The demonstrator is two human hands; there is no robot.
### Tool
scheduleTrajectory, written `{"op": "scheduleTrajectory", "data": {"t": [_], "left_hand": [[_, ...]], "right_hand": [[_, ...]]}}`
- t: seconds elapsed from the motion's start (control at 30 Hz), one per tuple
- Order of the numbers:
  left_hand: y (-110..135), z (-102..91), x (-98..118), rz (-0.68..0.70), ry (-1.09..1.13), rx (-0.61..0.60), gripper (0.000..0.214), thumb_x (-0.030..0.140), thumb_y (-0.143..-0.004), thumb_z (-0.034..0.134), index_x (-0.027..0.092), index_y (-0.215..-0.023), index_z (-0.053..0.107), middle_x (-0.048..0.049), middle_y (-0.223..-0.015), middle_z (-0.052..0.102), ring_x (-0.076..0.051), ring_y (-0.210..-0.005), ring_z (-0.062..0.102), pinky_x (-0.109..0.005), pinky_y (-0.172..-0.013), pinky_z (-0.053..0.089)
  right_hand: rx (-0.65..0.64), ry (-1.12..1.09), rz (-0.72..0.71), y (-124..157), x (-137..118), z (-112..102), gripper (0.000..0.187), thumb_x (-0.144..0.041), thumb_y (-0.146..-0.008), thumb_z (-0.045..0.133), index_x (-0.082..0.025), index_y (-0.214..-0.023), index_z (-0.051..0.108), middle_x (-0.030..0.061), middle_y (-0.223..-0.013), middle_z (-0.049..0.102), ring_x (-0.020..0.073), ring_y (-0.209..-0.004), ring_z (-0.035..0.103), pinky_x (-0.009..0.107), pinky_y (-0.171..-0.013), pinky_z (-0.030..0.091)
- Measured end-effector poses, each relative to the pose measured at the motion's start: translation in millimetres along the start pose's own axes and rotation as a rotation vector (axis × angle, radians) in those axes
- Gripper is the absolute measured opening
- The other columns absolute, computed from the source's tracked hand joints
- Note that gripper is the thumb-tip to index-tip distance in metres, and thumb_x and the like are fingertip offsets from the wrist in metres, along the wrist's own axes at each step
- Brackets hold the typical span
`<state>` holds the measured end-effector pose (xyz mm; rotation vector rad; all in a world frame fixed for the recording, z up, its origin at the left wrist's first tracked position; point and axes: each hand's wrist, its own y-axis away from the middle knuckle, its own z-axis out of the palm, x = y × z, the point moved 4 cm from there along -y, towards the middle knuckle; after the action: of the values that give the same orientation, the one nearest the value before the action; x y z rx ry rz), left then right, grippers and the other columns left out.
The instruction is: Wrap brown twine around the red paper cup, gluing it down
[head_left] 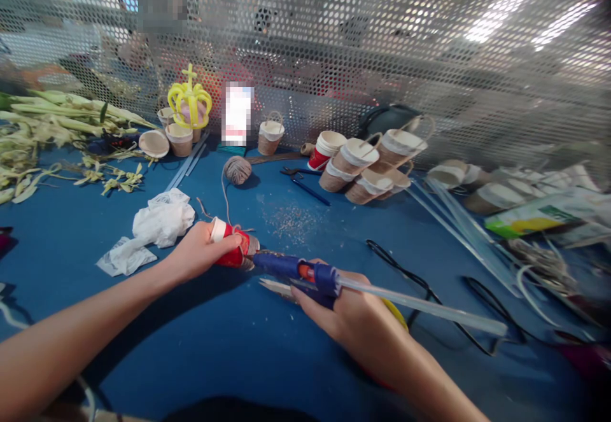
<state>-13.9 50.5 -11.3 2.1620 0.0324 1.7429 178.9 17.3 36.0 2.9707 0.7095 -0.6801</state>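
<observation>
My left hand (pixel 198 253) is closed round a small red paper cup (pixel 232 247) lying on its side, its lower end partly wrapped in brown twine. My right hand (pixel 356 320) grips a blue hot-glue gun (pixel 296 270) with a clear glue stick (pixel 420 307) sticking out of its back. The gun's nozzle touches the cup at the twine. A strand of twine runs from the cup up to a twine ball (pixel 237 169). Something thin and pointed, possibly scissors, lies under the gun.
Crumpled white plastic (pixel 160 221) lies left of the cup. Twine-wrapped cups (pixel 367 164) pile up at the back, near a yellow crown (pixel 189 100), palm leaves (pixel 57 123), blue pliers (pixel 305 186), clear glue sticks (pixel 458 228) and black cable (pixel 415 279). A perforated metal screen (pixel 382 40) closes the back.
</observation>
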Motion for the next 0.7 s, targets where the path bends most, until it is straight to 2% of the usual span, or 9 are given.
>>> {"op": "scheduleTrajectory", "data": {"t": [0.33, 0.47, 0.6, 0.7], "left_hand": [[0.6, -0.5, -0.4, 0.006, -0.014, 0.004, 0.025, 0.035, -0.071, 0.052, 0.011, -0.070, 0.060, 0.0000, -0.058, 0.058, -0.010, -0.051, 0.047, -0.021, -0.050, 0.033], [0.6, -1.3, -2.7, 0.017, -0.011, 0.006, 0.026, 0.036, -0.071, 0.054, 0.012, -0.073, 0.062, -0.0010, -0.062, 0.062, -0.011, -0.052, 0.051, -0.020, -0.051, 0.036], [0.8, 0.9, -2.6, 0.024, 0.044, -0.026, 0.027, 0.036, -0.071, 0.055, 0.011, -0.078, 0.064, -0.0037, -0.071, 0.067, -0.012, -0.059, 0.056, -0.021, -0.056, 0.040], [1.2, 1.7, -1.6, 0.050, 0.046, -0.038, 0.027, 0.036, -0.072, 0.055, 0.012, -0.078, 0.065, -0.0041, -0.071, 0.068, -0.012, -0.059, 0.056, -0.021, -0.057, 0.041]], "right_hand": [[-0.057, -0.102, 0.024, -0.5, 1.1, 0.8, 0.008, -0.021, -0.075, 0.051, -0.021, -0.067, 0.054, -0.0013, -0.058, 0.060, 0.0113, -0.049, 0.055, 0.021, -0.047, 0.041], [-0.009, -0.076, 0.007, -2.1, 2.2, -0.3, 0.007, -0.018, -0.073, 0.050, -0.020, -0.069, 0.056, 0.0008, -0.060, 0.062, 0.0139, -0.054, 0.057, 0.023, -0.052, 0.043], [0.037, -0.067, 0.030, -3.6, 4.4, -1.9, 0.007, -0.019, -0.071, 0.051, -0.018, -0.071, 0.057, 0.0008, -0.056, 0.060, 0.0127, -0.047, 0.055, 0.023, -0.048, 0.041], [0.042, -0.038, 0.044, -4.5, 6.1, -0.9, 0.010, -0.023, -0.072, 0.050, -0.017, -0.071, 0.059, 0.0029, -0.058, 0.061, 0.0141, -0.050, 0.056, 0.024, -0.049, 0.042]]}}
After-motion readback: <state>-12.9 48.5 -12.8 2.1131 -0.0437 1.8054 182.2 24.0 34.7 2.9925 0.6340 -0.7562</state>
